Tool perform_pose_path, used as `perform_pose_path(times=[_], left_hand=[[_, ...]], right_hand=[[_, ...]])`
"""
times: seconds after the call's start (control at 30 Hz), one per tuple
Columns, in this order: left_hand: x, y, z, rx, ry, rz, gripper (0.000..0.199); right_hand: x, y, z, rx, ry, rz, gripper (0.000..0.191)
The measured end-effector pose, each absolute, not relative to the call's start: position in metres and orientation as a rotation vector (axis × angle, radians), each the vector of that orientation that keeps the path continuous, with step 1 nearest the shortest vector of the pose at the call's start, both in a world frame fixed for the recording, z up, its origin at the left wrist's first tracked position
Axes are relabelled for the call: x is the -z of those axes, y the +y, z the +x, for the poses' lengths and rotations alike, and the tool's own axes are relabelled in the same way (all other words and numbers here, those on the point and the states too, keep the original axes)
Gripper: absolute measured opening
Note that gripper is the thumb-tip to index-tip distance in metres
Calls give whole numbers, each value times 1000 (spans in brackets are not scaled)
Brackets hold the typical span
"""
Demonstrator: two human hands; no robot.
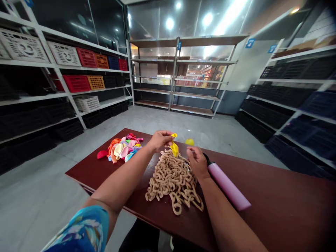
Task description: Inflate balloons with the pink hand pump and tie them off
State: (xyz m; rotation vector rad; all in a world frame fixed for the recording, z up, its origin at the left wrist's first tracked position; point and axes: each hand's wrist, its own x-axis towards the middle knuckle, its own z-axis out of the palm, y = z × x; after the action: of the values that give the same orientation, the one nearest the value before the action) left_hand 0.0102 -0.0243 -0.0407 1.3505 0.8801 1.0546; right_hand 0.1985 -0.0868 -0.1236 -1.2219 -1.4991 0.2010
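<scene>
My left hand [161,140] pinches a limp yellow balloon [174,149] over the far end of a heap of tan, rope-like curled strands [170,175]. The balloon's rolled mouth sticks up past my fingertips, and its body hangs down against the heap. To the right, my right hand [197,161] is held with its fingers curled in, apart from the balloon. Whether anything small is between those fingertips is hidden. Beside that hand lies a pink cylinder [231,189] with a black end, resting on the dark red table [275,196].
Several limp balloons in mixed colours [123,148] lie at the table's left. A rounded yellow object [189,141] shows by the far edge. Beyond the grey floor stand a metal rack [173,91] and shelves with plastic crates [77,83] at left and dark crates [278,96] at right.
</scene>
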Motion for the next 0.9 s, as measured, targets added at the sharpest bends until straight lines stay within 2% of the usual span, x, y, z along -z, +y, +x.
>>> perform_pose_path(times=[0.2, 0.4, 0.5, 0.57, 0.6, 0.77, 0.9], left_hand=[[65, -42, 53, -899, 762, 1363, 18], [77, -52, 58, -875, 663, 1355, 17], [76, -53, 54, -973, 654, 1246, 24], [74, -52, 50, -1002, 631, 1137, 17], [73, -51, 47, -948, 597, 1087, 20], [74, -50, 40, -316, 419, 937, 67], [72, -56, 42, -236, 245, 784, 84]], right_hand=[[119, -88, 199, -380, -1402, -1127, 46], [109, -90, 200, -275, -1372, -1098, 17], [106, -90, 200, -295, -1304, -1109, 17], [104, -90, 200, -364, -1221, -1148, 20], [103, -90, 200, -404, -1173, -1161, 22], [87, -95, 192, -385, -1121, -1149, 22], [69, -109, 183, -173, -1491, -1116, 11]])
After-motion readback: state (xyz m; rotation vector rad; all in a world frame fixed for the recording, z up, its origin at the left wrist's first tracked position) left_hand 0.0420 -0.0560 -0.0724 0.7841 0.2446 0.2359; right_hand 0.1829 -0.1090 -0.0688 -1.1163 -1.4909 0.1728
